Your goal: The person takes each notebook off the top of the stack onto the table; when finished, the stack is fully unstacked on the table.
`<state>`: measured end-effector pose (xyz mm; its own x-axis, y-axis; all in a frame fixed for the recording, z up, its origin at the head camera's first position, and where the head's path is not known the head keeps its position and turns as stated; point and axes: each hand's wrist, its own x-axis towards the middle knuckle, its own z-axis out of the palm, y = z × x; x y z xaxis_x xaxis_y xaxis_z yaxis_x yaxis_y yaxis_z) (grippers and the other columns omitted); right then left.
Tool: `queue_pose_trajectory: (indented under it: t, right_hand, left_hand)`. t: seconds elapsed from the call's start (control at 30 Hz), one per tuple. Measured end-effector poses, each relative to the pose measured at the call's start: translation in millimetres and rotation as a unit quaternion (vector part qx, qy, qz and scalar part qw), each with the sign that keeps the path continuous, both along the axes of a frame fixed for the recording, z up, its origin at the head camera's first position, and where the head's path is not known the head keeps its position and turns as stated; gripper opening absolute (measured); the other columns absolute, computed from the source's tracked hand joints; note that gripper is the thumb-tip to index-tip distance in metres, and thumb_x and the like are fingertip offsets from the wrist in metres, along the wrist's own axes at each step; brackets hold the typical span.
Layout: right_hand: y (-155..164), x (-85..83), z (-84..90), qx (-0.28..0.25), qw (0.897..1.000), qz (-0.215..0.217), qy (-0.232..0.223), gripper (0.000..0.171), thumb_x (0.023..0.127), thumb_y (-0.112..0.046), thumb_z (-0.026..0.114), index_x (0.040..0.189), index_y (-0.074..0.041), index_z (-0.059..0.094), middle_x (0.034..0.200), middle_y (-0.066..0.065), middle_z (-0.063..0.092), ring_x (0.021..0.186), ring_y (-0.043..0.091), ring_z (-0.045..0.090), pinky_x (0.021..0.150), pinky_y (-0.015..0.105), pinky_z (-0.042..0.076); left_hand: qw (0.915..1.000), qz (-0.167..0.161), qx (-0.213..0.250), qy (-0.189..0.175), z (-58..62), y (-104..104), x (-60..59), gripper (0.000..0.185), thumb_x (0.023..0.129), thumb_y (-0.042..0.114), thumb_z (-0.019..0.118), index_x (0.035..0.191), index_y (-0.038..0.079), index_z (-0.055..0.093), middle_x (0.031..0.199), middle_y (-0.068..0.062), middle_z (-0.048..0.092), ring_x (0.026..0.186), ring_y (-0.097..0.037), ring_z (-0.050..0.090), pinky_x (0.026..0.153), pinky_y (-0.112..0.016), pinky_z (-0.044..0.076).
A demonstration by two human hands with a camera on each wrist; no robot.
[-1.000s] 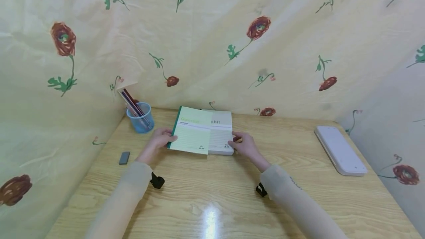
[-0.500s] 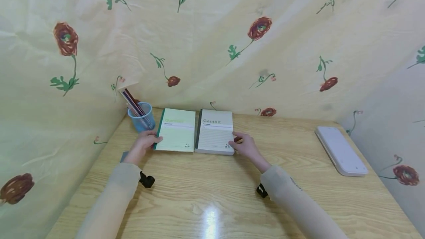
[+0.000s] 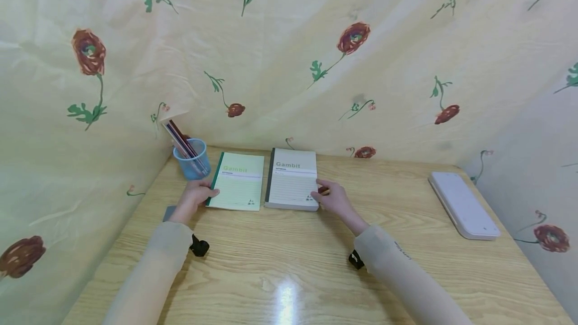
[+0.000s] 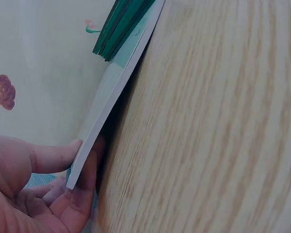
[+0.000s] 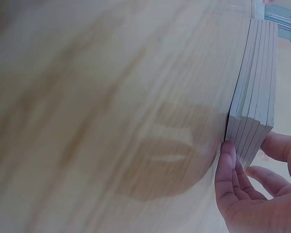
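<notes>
Wooden desk (image 3: 289, 260) up close, floral cloth behind. Left hand (image 3: 195, 198) pinches the near-left corner of the green notebook (image 3: 237, 181); right hand (image 3: 336, 200) grips the gray notebook stack (image 3: 291, 179) just beside it. Blue pencil cup (image 3: 191, 159) sits farther back left.

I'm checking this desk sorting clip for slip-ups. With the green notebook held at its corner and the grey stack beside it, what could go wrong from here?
1. The left hand pinches only a corner of the green notebook, whose edge is lifted off the table; that grip could slip.
2. The blue pencil cup stands just behind that hand; a backward move might tip it.
3. The right hand holds the grey notebook stack at one edge, so the layers may fan out.
</notes>
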<state>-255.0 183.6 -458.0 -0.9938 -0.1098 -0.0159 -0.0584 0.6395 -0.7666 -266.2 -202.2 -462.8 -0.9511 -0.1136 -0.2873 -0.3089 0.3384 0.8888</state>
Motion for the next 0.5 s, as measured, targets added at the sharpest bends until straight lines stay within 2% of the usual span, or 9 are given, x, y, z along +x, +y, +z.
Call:
queue_pose_trajectory:
  t: [0.13, 0.27, 0.4, 0.5]
  right_hand:
    - [0.6, 0.9, 0.1, 0.000, 1.000, 0.001, 0.003, 0.051, 0.096, -0.015, 0.068, 0.141, 0.004, 0.051, 0.114, 0.022, 0.064, 0.102, 0.033, 0.063, 0.071, 0.034, 0.056]
    - [0.8, 1.7, 0.5, 0.006, 1.000, 0.003, 0.005, 0.051, 0.096, -0.015, 0.067, 0.141, 0.004, 0.051, 0.113, 0.022, 0.065, 0.102, 0.034, 0.063, 0.073, 0.035, 0.056]
    - [0.7, 2.2, 0.7, 0.010, 1.000, 0.004, 0.004, 0.051, 0.097, -0.015, 0.067, 0.141, 0.004, 0.051, 0.113, 0.022, 0.065, 0.102, 0.033, 0.063, 0.074, 0.035, 0.055]
    - [0.8, 2.3, 0.8, 0.008, 1.000, 0.005, 0.004, 0.051, 0.097, -0.014, 0.066, 0.141, 0.005, 0.051, 0.114, 0.023, 0.065, 0.102, 0.034, 0.063, 0.073, 0.035, 0.055]
  left_hand:
    - [0.9980, -0.015, -0.059, 0.017, 2.9, 3.0, 2.8, 0.037, 0.094, 0.009, 0.065, 0.123, -0.013, 0.054, 0.114, -0.022, 0.051, 0.102, -0.032, 0.046, 0.091, -0.044, 0.043]
    - [0.9919, -0.028, -0.119, 0.036, 4.9, 5.2, 5.1, 0.042, 0.094, 0.012, 0.065, 0.125, -0.014, 0.055, 0.120, -0.027, 0.054, 0.105, -0.036, 0.050, 0.094, -0.049, 0.044]
    - [0.9849, -0.033, -0.162, 0.053, 5.8, 8.2, 7.4, 0.039, 0.093, 0.013, 0.067, 0.120, -0.014, 0.059, 0.119, -0.030, 0.059, 0.105, -0.039, 0.056, 0.092, -0.050, 0.046]
    - [0.9799, -0.031, -0.186, 0.065, 6.2, 10.4, 8.7, 0.035, 0.092, 0.013, 0.068, 0.115, -0.014, 0.062, 0.113, -0.029, 0.063, 0.099, -0.038, 0.059, 0.087, -0.050, 0.049]
